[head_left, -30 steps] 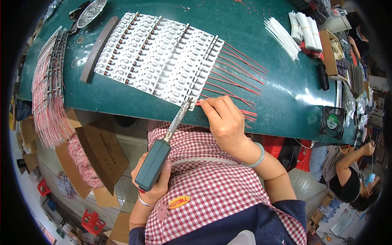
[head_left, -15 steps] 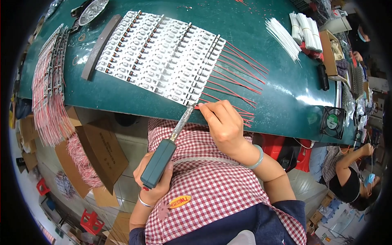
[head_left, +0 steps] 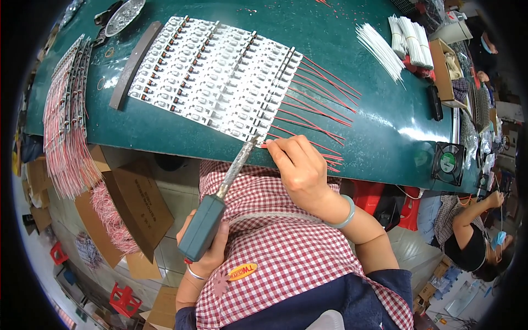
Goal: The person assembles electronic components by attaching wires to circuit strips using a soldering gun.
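My left hand (head_left: 219, 246) is wrapped round the dark green handle of a soldering iron (head_left: 202, 226). Its long metal barrel slants up to the near right corner of a white circuit board panel (head_left: 217, 77), where the tip meets the board edge. My right hand (head_left: 300, 169) pinches a thin red wire (head_left: 264, 145) at that same corner, right beside the tip. Several other red wires (head_left: 324, 111) run off the panel's right edge across the table. The panel carries rows of small components; my fingers hide part of the pinched wire.
A dark bar (head_left: 135, 66) lies along the panel's left edge on the green table (head_left: 379, 148). Wired boards (head_left: 69, 110) hang over the table's left side above an open carton (head_left: 137, 214). White wire bundles (head_left: 415, 44), a small fan (head_left: 448, 163) and a seated person (head_left: 467, 236) are at right.
The soldering iron's handle has dropped down and left with my left hand, and its tip has shifted slightly left and up along the board corner. My right hand has barely moved.
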A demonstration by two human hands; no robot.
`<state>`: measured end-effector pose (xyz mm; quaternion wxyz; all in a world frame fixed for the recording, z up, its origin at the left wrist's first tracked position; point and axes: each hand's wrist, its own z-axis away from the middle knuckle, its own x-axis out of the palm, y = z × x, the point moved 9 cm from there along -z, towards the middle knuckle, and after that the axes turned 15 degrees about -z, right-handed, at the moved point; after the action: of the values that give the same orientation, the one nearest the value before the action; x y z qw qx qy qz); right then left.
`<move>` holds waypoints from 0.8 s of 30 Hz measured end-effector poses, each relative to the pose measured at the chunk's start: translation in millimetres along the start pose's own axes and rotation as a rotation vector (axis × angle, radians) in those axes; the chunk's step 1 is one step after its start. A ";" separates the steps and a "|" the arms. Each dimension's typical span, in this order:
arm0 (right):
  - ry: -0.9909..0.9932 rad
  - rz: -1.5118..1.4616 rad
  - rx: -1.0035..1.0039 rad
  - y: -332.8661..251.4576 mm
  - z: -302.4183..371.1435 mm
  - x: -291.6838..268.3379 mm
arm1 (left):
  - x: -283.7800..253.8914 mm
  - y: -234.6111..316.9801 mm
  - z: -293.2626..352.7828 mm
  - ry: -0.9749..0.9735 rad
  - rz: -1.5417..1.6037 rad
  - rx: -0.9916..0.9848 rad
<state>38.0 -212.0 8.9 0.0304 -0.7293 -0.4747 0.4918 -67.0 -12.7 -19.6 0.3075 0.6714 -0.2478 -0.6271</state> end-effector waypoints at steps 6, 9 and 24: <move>0.038 -0.110 0.050 1.0 -10.0 -11.9 | -4.8 -4.8 1.1 0.106 0.048 0.043; 0.038 -0.175 0.050 17.5 -37.1 -31.1 | 6.0 -25.4 1.2 0.011 0.096 -0.071; 0.167 0.103 -0.162 224.1 -213.6 -9.6 | 15.1 -35.2 -29.7 0.156 0.255 -0.213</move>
<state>345.2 -251.4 10.8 -0.0145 -0.7913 -0.4705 0.3903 -38.0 3.8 -54.7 0.4721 0.6447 -0.2386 -0.5519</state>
